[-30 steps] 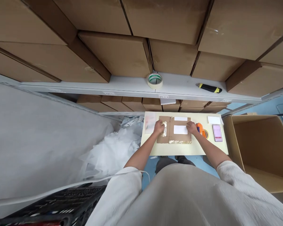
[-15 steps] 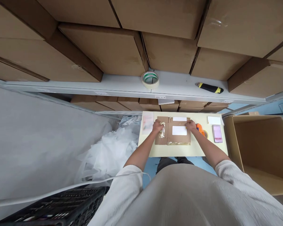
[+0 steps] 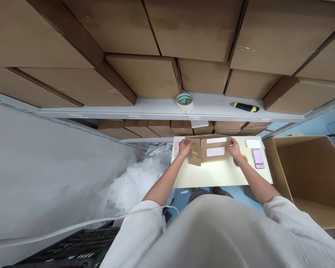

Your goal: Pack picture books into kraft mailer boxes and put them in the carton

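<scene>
A flattened brown cardboard piece (image 3: 203,156) with two white labels and shiny clear tape is held up at a tilt over the cream table (image 3: 195,179). My left hand (image 3: 184,147) pinches its upper left corner. At its upper right edge, my right hand (image 3: 233,148) grips the cardboard between thumb and fingers. Beside my right wrist lies a tape roll (image 3: 244,158), partly hidden. A pink-purple item (image 3: 258,158) and a white card (image 3: 253,143) lie on the table's right side.
Brown boxes (image 3: 156,76) fill the shelf above, where a masking tape roll (image 3: 184,101) and a yellow-black cutter (image 3: 245,107) lie. A large open carton (image 3: 309,167) stands right. White plastic (image 3: 128,182) and a black crate (image 3: 72,245) are at the left.
The cardboard has been raised and tilted, its lower edge lifting from the table. My left hand has shifted to its upper left corner. The camera view has shifted slightly.
</scene>
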`<state>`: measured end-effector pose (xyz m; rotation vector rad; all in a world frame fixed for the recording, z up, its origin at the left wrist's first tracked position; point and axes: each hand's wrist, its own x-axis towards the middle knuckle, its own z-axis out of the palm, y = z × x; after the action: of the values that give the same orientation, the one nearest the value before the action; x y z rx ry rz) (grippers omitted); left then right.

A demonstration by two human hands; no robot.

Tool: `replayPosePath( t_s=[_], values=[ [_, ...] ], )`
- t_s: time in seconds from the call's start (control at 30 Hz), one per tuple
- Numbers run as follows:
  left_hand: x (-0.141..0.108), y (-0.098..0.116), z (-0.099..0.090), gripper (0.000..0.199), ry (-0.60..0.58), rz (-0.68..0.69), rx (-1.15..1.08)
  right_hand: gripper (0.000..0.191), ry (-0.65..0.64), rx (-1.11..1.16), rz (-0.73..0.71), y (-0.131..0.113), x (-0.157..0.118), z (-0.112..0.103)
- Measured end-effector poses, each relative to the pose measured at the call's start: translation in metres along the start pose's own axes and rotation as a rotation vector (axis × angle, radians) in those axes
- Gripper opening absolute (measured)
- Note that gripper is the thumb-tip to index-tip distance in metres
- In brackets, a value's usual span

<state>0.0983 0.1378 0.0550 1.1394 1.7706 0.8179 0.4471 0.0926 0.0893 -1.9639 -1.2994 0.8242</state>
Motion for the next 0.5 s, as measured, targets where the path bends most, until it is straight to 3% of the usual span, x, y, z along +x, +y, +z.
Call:
replayPosePath(
  t_s=[0.2, 0.37, 0.5],
  values=[
    [-0.02, 0.02, -0.02, 0.038, -0.052, 0.075, -0.164, 0.024, 0.035, 0.064, -0.061, -0.016, -0.039, -0.011],
    [-0.046, 0.026, -0.02, 0.043, -0.167, 0.116, -0.209, 0.036, -0.095, 0.247, -0.053, -0.027, -0.066, -0.015],
    [-0.06, 0.027, -0.021, 0.051, -0.255, 0.12, -0.213, 0.035, -0.177, 0.363, 0.06, -0.032, -0.071, -0.021]
  ],
)
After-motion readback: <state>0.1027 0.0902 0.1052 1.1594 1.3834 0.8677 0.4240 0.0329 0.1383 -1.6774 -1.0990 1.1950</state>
